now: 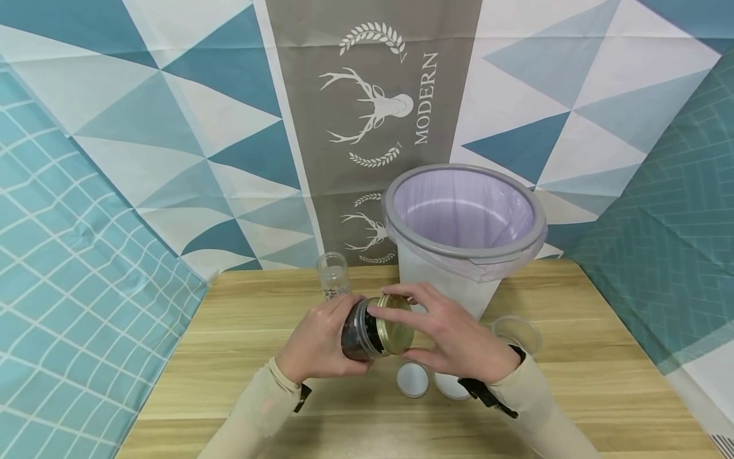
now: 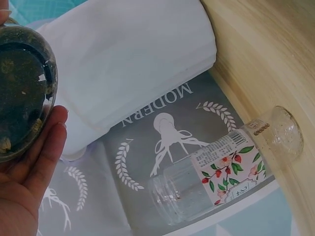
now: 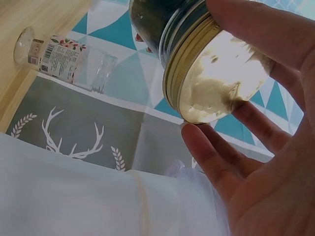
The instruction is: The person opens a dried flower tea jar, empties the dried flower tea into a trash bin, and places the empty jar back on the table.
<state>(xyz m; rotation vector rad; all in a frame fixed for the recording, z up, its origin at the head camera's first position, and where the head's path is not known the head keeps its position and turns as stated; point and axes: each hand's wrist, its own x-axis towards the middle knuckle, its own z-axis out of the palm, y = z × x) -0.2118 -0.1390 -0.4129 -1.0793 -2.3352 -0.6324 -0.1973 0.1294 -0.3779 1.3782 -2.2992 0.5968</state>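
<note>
My left hand (image 1: 323,338) grips a clear jar (image 1: 357,331) with dark contents, tilted on its side above the table. In the left wrist view the round bottom of the jar (image 2: 22,93) faces the camera, with fingers along its edge. A gold screw lid (image 1: 397,325) caps the jar's right end. Around the lid's rim curl the fingers and thumb of my right hand (image 1: 453,335). From the right wrist, the lid (image 3: 221,78) looks shiny, with thumb and fingertips at its edge.
Behind the hands stands a white bin (image 1: 447,280) with a purple liner (image 1: 464,210). A clear bottle (image 1: 333,274) with a floral label is at the back edge. Two white discs (image 1: 413,380) lie below the right hand, and a clear round container (image 1: 518,335) sits right of it.
</note>
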